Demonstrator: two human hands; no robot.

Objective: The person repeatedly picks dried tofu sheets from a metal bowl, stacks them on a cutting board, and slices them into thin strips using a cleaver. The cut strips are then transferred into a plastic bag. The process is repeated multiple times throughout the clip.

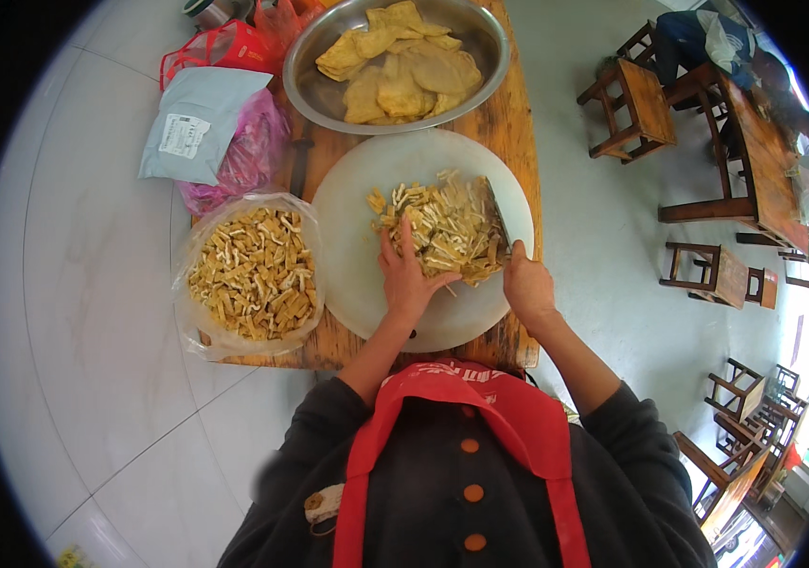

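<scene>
A pile of cut yellow-brown strips, which look like fried tofu (447,227), lies on a round white cutting board (347,204). My right hand (528,284) is closed around the handle of a kitchen knife (497,213), whose blade stands along the right side of the pile. At the pile's left edge rests my left hand (410,279), fingers spread and touching the strips. To the left of the board, a clear plastic bag (186,317) is full of similar cut strips (255,275). Beyond the board, a metal basin (305,90) holds uncut flat yellow pieces (402,76).
The wooden table (518,123) ends close to the board on the right. A grey parcel (198,123), a pink bag (257,151) and a red bag (220,52) crowd its far left. Across the floor at right are wooden stools (636,109), a table (769,180) and a person (698,47).
</scene>
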